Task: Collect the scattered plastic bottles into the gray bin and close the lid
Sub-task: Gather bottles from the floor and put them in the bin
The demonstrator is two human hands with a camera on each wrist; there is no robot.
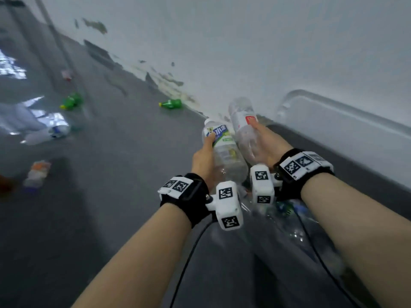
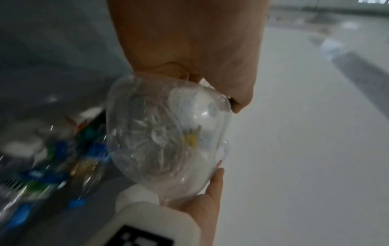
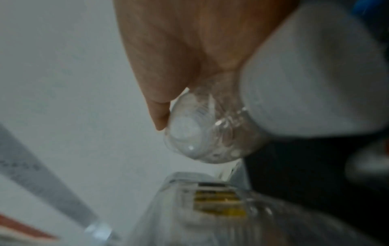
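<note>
My left hand (image 1: 205, 152) grips a clear bottle with a blue and green label (image 1: 223, 150). Its base fills the left wrist view (image 2: 164, 133). My right hand (image 1: 264, 141) grips a clear bottle with a red label (image 1: 243, 123), whose base shows in the right wrist view (image 3: 206, 131). Both bottles point away from me and lie side by side above the open gray bin (image 1: 367, 174). Several bottles (image 1: 289, 218) lie inside the bin. Its pale lid (image 1: 344, 127) stands raised against the wall.
More bottles lie on the gray floor: a green one (image 1: 171, 104) by the wall, another green one (image 1: 72, 101) farther left, a clear one with a blue label (image 1: 46, 133) and one with an orange label (image 1: 37, 172). The peeling white wall (image 1: 244, 52) runs behind the bin.
</note>
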